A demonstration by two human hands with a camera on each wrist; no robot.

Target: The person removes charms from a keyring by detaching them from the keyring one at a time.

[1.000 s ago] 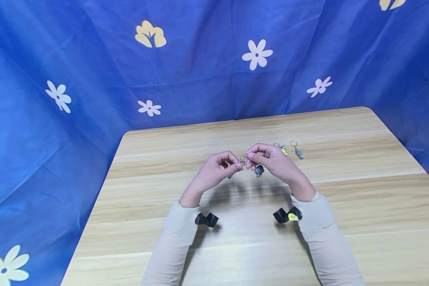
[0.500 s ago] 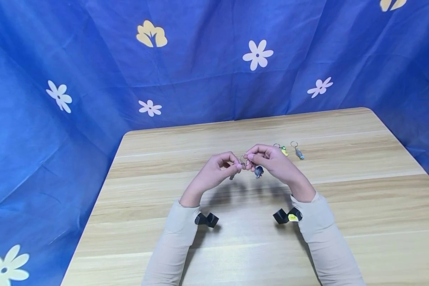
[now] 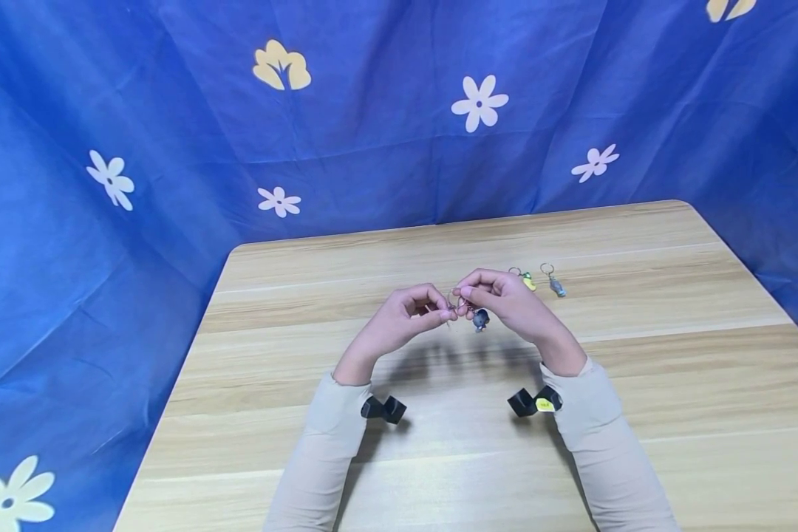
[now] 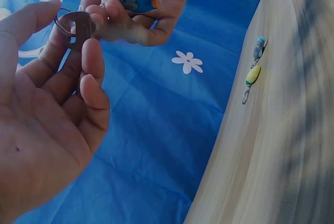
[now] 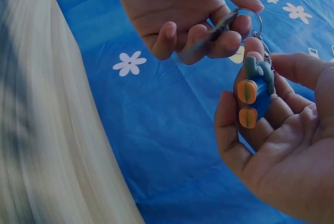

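Observation:
In the head view my left hand (image 3: 406, 318) and right hand (image 3: 508, 295) meet fingertip to fingertip above the table. The left fingers pinch a metal key (image 4: 83, 28), whose hole has a split ring (image 4: 58, 23) running by it. A short chain links the ring to a keychain figure (image 5: 255, 91), grey-blue with orange feet. That figure lies against the curled fingers of my right hand (image 5: 297, 140), which grips the keychain near its ring and chain. The exact threading of key and ring is partly hidden by fingertips.
A yellow-and-green keychain (image 3: 528, 281) and a grey-blue keychain (image 3: 557, 287) lie on the wooden table (image 3: 638, 295) beyond my right hand. Blue cloth with white flowers (image 3: 372, 148) hangs behind and beside it. Each wrist carries a black camera mount (image 3: 392, 408).
The left fingertips have shifted slightly right, closer to the right hand. The key has swung rightward from beneath the left fingers. My right hand has stayed nearly still.

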